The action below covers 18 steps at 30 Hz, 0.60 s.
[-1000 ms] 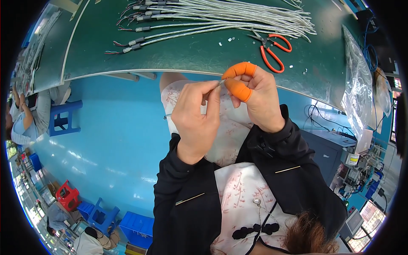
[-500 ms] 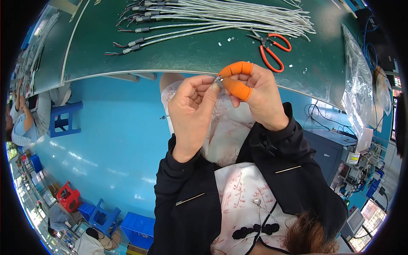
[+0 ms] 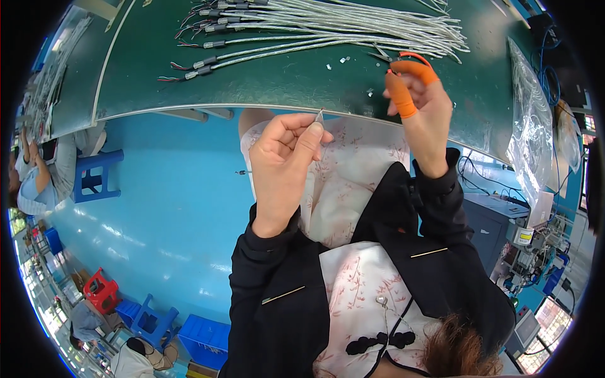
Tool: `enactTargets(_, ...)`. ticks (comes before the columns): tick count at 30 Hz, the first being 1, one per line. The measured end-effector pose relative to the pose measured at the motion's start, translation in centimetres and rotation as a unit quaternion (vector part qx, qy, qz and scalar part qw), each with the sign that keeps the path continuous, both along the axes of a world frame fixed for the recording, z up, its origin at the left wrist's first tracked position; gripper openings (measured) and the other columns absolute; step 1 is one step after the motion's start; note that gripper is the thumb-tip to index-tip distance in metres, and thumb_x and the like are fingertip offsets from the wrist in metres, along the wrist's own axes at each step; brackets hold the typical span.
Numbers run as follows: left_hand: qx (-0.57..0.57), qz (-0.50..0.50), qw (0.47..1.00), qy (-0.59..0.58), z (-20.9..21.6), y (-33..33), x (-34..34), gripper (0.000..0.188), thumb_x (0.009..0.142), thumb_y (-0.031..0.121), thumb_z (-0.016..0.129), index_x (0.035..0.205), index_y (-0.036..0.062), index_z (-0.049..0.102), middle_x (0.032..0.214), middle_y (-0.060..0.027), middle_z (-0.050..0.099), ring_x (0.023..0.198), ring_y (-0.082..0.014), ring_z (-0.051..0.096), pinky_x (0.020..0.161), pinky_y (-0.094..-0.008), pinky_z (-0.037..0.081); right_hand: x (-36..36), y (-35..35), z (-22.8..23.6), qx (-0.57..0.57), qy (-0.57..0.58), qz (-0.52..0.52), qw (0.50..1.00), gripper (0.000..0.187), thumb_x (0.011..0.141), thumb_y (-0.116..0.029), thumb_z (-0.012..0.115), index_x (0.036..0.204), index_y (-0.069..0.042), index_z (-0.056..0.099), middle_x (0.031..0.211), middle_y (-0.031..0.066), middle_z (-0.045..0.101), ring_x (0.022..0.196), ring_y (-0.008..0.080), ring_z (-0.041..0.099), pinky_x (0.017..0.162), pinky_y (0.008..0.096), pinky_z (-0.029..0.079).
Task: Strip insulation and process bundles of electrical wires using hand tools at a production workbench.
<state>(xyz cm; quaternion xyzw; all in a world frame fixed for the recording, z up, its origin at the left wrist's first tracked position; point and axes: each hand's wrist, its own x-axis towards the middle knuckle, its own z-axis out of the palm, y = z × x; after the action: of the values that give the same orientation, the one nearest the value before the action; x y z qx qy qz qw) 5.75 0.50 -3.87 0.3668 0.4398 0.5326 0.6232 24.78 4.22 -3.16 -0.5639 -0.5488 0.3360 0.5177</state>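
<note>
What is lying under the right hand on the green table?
Under the right hand, orange-handled cutters lie on the green table; the fingers cover most of the handles.

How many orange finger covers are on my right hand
2: one orange cover on the thumb and one on the forefinger of the right hand; the other fingers are partly hidden.

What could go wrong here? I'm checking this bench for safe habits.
Two risks, both judgements. The left hand pinches a small metal piece over the lap, off the green table; a slip could drop it to the blue floor. The right hand, in orange finger cots, reaches at the orange-handled cutters beside the cable bundle; a careless grab might snag cables.
</note>
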Motion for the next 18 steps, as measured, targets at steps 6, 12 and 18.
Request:
enactTargets(6, -0.032, -0.043, 0.994, -0.096, 0.0, 0.5, 0.4, 0.012, 0.09, 0.006, 0.056, 0.101, -0.0008, 0.057, 0.081, -0.0094, 0.064, 0.062, -0.0062, 0.048, 0.058, -0.0193, 0.04, 5.1, 1.4, -0.1, 0.185, -0.427, -0.089, 0.88, 0.023, 0.08, -0.011, 0.069, 0.098, 0.001, 0.062, 0.084, 0.0071, 0.06, 0.068, 0.0208, 0.056, 0.061, 0.0289, 0.045)
enactTargets(12, -0.062, -0.081, 0.978, -0.182, 0.7, 0.9, 0.8, 0.014, 0.092, 0.009, 0.053, 0.102, -0.0002, 0.057, 0.079, -0.0097, 0.062, 0.062, -0.0081, 0.044, 0.059, -0.0226, 0.037, 6.9, 2.3, 0.2, 0.131, -0.489, -0.009, 0.862, 0.023, 0.076, -0.011, 0.07, 0.094, 0.002, 0.063, 0.086, 0.0106, 0.058, 0.079, 0.0289, 0.055, 0.067, 0.0354, 0.045)
enactTargets(18, -0.075, -0.09, 0.97, -0.211, 1.1, 1.2, 1.3, 0.015, 0.092, 0.011, 0.053, 0.102, -0.0003, 0.057, 0.08, -0.0092, 0.061, 0.061, -0.0089, 0.042, 0.06, -0.0242, 0.036, 7.5, 2.6, 1.1, 0.128, -0.494, -0.02, 0.86, 0.023, 0.077, -0.013, 0.069, 0.095, 0.001, 0.062, 0.086, 0.0099, 0.056, 0.081, 0.0284, 0.055, 0.068, 0.0362, 0.046)
